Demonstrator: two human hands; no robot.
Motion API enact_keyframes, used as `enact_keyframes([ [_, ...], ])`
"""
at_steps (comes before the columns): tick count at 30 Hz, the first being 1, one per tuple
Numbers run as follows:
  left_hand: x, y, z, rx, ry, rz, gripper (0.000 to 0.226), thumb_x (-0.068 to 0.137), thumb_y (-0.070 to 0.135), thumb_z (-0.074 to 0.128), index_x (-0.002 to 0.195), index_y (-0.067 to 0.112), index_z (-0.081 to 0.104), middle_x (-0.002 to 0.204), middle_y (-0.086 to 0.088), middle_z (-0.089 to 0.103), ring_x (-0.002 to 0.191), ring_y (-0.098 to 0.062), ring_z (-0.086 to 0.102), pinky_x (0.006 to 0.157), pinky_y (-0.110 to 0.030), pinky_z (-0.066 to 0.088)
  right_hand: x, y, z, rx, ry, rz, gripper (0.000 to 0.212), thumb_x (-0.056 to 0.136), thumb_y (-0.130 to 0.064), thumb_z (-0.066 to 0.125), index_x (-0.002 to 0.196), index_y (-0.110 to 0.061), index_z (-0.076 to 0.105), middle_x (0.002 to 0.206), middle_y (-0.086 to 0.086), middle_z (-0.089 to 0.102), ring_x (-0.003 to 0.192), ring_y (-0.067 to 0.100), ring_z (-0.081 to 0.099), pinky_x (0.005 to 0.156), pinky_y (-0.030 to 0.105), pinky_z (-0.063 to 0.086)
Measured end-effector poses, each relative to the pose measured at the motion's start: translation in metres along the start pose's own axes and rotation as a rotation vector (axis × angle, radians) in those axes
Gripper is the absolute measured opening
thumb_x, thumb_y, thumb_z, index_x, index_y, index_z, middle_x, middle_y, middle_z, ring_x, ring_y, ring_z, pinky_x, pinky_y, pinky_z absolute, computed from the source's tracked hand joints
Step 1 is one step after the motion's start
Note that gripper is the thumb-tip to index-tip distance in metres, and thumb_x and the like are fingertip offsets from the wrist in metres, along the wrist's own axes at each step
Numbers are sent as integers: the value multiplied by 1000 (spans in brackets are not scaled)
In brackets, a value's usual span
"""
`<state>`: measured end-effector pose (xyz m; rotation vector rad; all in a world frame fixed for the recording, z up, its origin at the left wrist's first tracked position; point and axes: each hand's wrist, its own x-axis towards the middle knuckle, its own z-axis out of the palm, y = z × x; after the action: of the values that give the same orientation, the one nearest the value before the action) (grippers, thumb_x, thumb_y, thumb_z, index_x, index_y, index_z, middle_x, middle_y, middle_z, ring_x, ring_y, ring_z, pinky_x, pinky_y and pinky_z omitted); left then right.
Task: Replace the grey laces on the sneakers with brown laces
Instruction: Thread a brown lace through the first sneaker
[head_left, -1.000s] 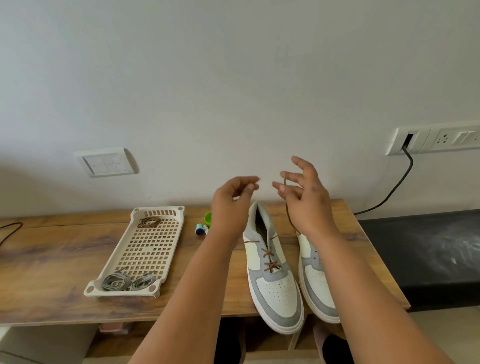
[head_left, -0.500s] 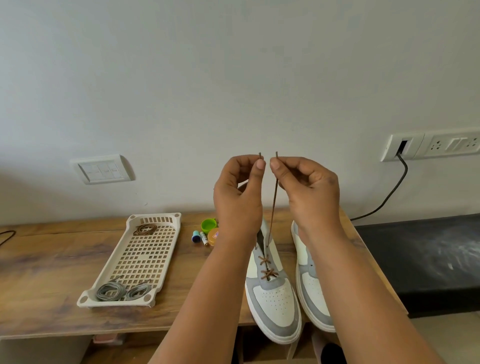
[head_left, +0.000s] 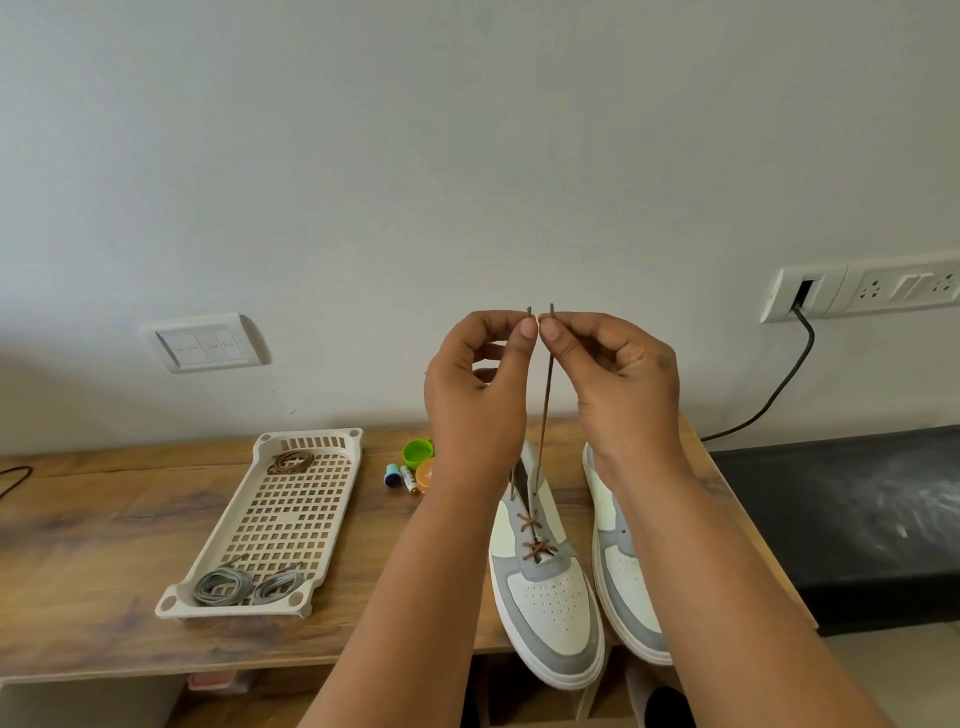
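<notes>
Both hands are raised at the centre of the frame: the left hand (head_left: 480, 395) is pinching one tip of the brown lace (head_left: 544, 415) between thumb and forefinger, and the right hand (head_left: 618, 384) is pinching the other tip, thumbs nearly touching. One strand is showing taut, running down to the left sneaker (head_left: 545, 587); the other is partly hidden behind the left hand. The lower eyelets are already carrying two brown crossings.

Change from one second ago: the hands were lower and apart, fingers loosely spread, with the lace slack. Half a second ago they were already together with the tips level. Now they are holding that same pose almost unchanged. Judgement: the person is evening out the two ends, so lacing of the remaining upper eyelets can proceed with equal lengths.

Moving outward, the right sneaker (head_left: 623, 571) is standing just beside the first, at lower right of centre, with no lace visible in it. Left of the shoes, a perforated tray (head_left: 332, 441) is holding a coiled spare brown lace (head_left: 291, 461) at its far end and the removed grey laces (head_left: 244, 584) at its near end. Small caps (head_left: 418, 452) and batteries (head_left: 400, 475) are lying between tray and shoes on the wooden table (head_left: 78, 545)
</notes>
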<state>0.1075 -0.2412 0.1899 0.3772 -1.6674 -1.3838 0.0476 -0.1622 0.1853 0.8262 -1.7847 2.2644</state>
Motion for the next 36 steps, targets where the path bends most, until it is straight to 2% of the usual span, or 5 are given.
enact_keyframes([
  [9,1,-1,-4,-58,-50,-20,8,94,21,66,90,16,70,86,6,72,85,-5,65,77,-20,52,2,4,-1,12,-85,89,8,90,-20,68,92,-25,74,85,-8,73,88,11,68,84,27,55],
  [13,6,-14,-28,-208,-383,-160,20,95,17,63,90,-2,67,87,-12,71,83,-20,64,84,-36,53,3,20,-19,18,-345,471,25,101,-25,53,84,-18,70,56,-4,47,59,13,46,67,31,46],
  [19,4,-75,-63,1187,-1138,-707,55,92,57,56,122,12,65,115,-3,70,98,-18,66,93,-32,48,-7,67,-44,-1106,-1024,617,25,103,-29,47,109,-14,66,107,3,68,96,18,62,70,25,43],
  [31,-26,-141,-27,812,-641,-576,22,99,28,56,100,7,63,94,-9,68,89,-24,65,79,-38,54,-28,120,-29,-991,-828,648,17,97,-25,59,106,-11,61,96,6,67,89,23,63,78,34,48],
  [36,-31,-113,-24,731,-643,-600,29,103,20,43,100,2,66,96,-14,70,82,-24,68,76,-37,55,-29,108,-37,-344,-683,1101,28,106,-22,40,93,-5,59,73,10,63,71,22,65,72,34,57],
])
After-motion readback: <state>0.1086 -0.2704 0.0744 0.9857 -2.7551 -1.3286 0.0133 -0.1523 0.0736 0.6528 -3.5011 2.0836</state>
